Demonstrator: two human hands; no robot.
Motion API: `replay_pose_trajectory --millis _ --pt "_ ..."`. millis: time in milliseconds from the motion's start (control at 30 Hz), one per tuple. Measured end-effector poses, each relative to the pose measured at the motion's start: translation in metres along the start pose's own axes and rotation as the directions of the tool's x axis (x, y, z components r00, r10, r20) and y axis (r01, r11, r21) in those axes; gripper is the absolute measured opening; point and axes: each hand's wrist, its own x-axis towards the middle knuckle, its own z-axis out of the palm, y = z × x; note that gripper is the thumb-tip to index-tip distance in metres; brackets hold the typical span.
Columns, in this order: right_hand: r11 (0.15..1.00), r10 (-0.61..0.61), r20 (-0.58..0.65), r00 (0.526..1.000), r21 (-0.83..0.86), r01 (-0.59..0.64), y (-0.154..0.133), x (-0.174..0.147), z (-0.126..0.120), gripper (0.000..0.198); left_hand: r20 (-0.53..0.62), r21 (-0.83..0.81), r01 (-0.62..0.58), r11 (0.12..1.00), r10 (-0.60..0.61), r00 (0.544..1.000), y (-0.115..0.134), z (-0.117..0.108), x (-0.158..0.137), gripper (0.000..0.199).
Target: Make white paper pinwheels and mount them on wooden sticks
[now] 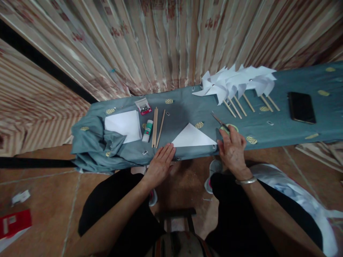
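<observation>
A: How far is the work, in your opinion?

B: On the far right side, several paper pinwheels [241, 80] lie overlapping, with wooden stems [249, 103] under them; these I judge to be complete. At the near middle of the surface [184, 107] lies a white paper triangle [193, 137]. It looks folded, and I see no cuts in it.

A: And how are the hands?

B: The left hand [160, 164] lies flat at the triangle's left corner, its fingers extended and close together, pinching nothing. The right hand [233, 150] is near the right corner, with bent fingers at the scissors [220, 122]; whether they grip them, I cannot tell.

A: Which materials are unused?

B: To the left there are white sheets [123, 123], loose sticks [154, 128], a glue stick [147, 131] and a small box [146, 112] of metal pieces [144, 108]. The triangle, I judge, is at an early stage: no stick is joined to it.
</observation>
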Motion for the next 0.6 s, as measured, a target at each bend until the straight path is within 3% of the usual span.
replay_pose_trajectory --millis 100,267,467,600 --pt "1.0 0.02 -0.026 0.999 0.0 -0.02 0.002 0.009 -0.009 0.042 -0.013 0.008 0.006 1.0 -0.006 1.0 0.001 0.002 0.0 0.064" --pt "0.981 0.016 -0.035 0.999 0.194 -0.009 -0.011 0.033 -0.016 0.045 -0.012 0.001 0.007 1.0 -0.007 1.0 0.002 0.003 0.0 0.066" --pt "0.939 -0.071 0.107 0.992 0.341 0.031 -0.031 0.045 0.005 0.043 -0.015 0.011 0.028 1.0 -0.028 1.0 0.004 0.003 0.0 0.066" --pt "0.93 -0.056 0.129 0.99 0.368 0.005 -0.036 0.049 0.014 0.026 -0.011 0.018 0.029 0.999 -0.029 1.0 0.004 0.004 0.0 0.066"
